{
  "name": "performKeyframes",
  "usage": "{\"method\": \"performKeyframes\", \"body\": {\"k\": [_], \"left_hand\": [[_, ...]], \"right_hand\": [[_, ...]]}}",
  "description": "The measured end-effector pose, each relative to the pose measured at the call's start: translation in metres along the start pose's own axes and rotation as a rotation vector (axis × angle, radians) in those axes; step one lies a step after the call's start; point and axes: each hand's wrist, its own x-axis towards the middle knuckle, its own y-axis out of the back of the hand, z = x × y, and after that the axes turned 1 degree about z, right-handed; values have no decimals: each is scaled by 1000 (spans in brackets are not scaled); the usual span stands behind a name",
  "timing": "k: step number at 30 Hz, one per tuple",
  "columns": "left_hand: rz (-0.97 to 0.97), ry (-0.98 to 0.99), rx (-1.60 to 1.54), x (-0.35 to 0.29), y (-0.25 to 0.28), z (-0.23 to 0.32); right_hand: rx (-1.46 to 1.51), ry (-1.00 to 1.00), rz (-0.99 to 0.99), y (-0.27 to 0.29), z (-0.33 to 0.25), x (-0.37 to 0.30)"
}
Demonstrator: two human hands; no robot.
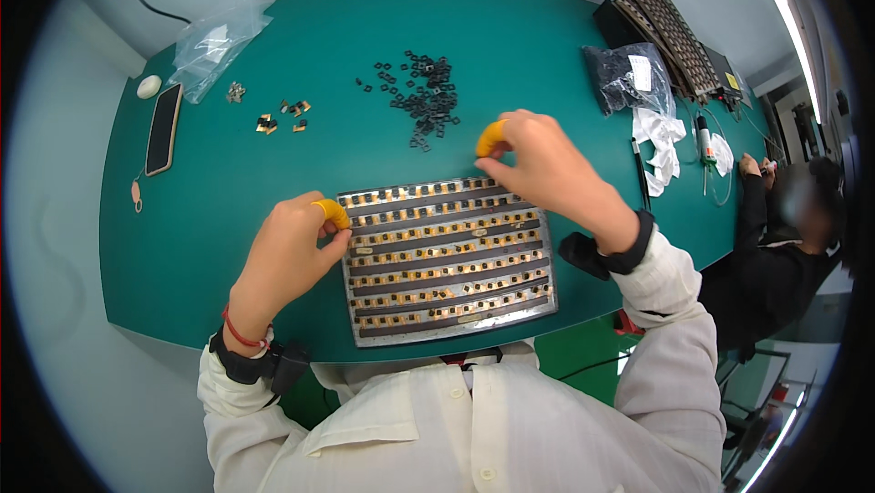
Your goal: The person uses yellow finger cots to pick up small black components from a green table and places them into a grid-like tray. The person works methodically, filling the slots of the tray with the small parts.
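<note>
Grey tray [516, 314], striped with rows of black-and-gold pieces [468, 288]; left hand [284, 251], right hand [549, 165] curled, cannot tell if grasping.

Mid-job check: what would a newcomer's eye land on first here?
Probably the metal tray at the near edge of the green table, lined with rows of small gold-and-black parts. Next, the scattered heap of black pieces beyond it, then the bright yellow finger covers on the left hand and right hand.

A phone [164, 130] lies near a clear bag [216, 45] on the green worktop [310, 28]. Crumpled white paper [658, 133] lies at the right, near someone in black [752, 279].
</note>
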Motion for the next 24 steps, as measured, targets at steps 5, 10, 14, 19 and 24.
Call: {"method": "performKeyframes", "body": {"k": [5,10,14,19,24], "left_hand": [[-11,-16,23,-15,-9,-6],[35,-77,117,-15,-17,-7],[108,-155,277,-23,-18,-2],[1,-8,328,-41,-29,12],[-97,46,281,-34,-16,13]], "right_hand": [[-82,-77,11,28,0,-39],[-69,-145,-2,32,14,-77],[-49,-94,-2,22,24,-94],[18,-35,31,4,31,-96],[19,-35,0,-6,32,-91]]}}
